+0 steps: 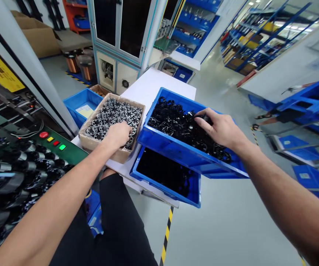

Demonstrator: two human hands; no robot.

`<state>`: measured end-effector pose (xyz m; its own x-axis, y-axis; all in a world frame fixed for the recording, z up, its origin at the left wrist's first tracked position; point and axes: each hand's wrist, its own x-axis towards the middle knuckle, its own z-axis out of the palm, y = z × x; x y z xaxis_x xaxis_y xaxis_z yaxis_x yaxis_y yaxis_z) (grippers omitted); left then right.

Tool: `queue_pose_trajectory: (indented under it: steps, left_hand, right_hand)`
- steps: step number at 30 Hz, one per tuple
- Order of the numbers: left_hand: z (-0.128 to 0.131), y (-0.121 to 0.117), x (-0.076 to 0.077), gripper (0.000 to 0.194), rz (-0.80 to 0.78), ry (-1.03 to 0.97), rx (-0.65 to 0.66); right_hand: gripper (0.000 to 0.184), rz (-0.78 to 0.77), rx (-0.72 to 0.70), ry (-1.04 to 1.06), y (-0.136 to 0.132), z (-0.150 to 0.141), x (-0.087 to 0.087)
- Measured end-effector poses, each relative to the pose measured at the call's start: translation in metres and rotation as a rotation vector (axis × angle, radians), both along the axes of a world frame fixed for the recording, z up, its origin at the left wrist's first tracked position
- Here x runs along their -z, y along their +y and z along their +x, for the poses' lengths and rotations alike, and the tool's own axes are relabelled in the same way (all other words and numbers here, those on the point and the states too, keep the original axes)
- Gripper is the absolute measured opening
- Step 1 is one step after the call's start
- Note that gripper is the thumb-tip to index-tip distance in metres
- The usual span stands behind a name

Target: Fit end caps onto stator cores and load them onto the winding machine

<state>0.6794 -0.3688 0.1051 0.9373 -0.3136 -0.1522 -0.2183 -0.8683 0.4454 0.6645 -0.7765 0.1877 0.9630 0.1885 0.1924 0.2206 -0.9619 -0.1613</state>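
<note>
My left hand (119, 133) reaches down into a cardboard box (115, 155) lined with clear film. Its fingers are curled at the slotted metal ring cores (114, 109), which stand upright in rows; my own hand hides what its fingertips hold, if anything. To the right, my right hand (219, 127) dips into a blue bin (173, 142) heaped with loose black plastic ring-shaped parts (170, 116). Thumb and fingers close round a black part there, whose outline blends into the heap.
Under the upper bin sits another blue bin (195, 195) with dark contents. At left, a green machine panel (73, 149) with coloured buttons borders rows of black-and-metal parts (23, 170). A blue tray (77, 98) lies behind the box. The white table (159, 81) supports box and bins.
</note>
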Motion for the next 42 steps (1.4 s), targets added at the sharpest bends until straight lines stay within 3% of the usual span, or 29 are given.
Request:
queue_pose_trajectory:
  steps: [2, 5, 9, 10, 12, 15, 17, 21, 23, 25, 28, 31, 36, 39, 42]
  left_hand:
    - [-0.009, 0.014, -0.005, 0.028, -0.161, -0.042, -0.076]
    - [-0.035, 0.031, -0.014, 0.033, -0.49, -0.008, -0.213]
    - [-0.099, 0.045, -0.023, 0.037, -1.304, 0.326, -0.453]
    - [-0.117, 0.047, -0.023, 0.037, -1.446, 0.388, -0.498]
    - [-0.155, 0.049, -0.019, 0.041, -1.546, 0.389, -0.561]
    - [-0.211, 0.05, -0.005, 0.063, -1.536, 0.294, -0.586]
    - [-0.248, 0.05, 0.005, 0.059, -1.546, 0.236, -0.516]
    - [-0.311, 0.054, 0.015, 0.06, -1.458, -0.129, -0.36]
    - [-0.333, 0.061, 0.016, 0.048, -1.343, -0.299, -0.302]
    - [-0.348, 0.073, 0.019, 0.036, -1.263, -0.39, -0.29]
    - [-0.363, 0.095, 0.027, 0.041, -1.192, -0.438, -0.225]
    - [-0.373, 0.112, 0.038, 0.045, -1.168, -0.45, -0.093]
    - [-0.386, 0.122, 0.049, 0.036, -1.175, -0.41, -0.037]
    - [-0.394, 0.122, 0.053, 0.033, -1.15, -0.331, -0.109]
    - [-0.402, 0.117, 0.056, 0.044, -1.176, -0.177, -0.333]
  right_hand:
    - [0.045, 0.145, 0.056, 0.002, 0.003, 0.001, -0.001]
    - [0.054, 0.526, 0.109, 0.055, 0.016, -0.003, -0.001]
    - [0.058, 0.948, 0.117, 0.139, 0.055, -0.03, -0.003]
    - [0.058, 1.025, 0.112, 0.168, 0.069, -0.042, -0.004]
    - [0.06, 1.178, 0.093, 0.253, 0.102, -0.072, -0.003]
    - [0.065, 1.377, 0.023, 0.438, 0.158, -0.127, 0.008]
    - [0.063, 1.443, -0.073, 0.542, 0.195, -0.165, 0.02]
    - [0.048, 1.304, -0.352, 0.713, 0.251, -0.228, 0.041]
    - [0.042, 1.259, -0.46, 0.833, 0.269, -0.249, 0.047]
    - [0.041, 1.289, -0.503, 0.973, 0.281, -0.262, 0.05]
    - [0.04, 1.298, -0.496, 1.235, 0.293, -0.272, 0.05]
    - [0.038, 1.272, -0.5, 1.484, 0.3, -0.277, 0.054]
    - [0.047, 1.376, -0.461, 1.711, 0.303, -0.287, 0.074]
    - [0.045, 1.349, -0.428, 1.705, 0.305, -0.293, 0.079]
    - [0.041, 1.282, -0.422, 1.491, 0.308, -0.298, 0.075]
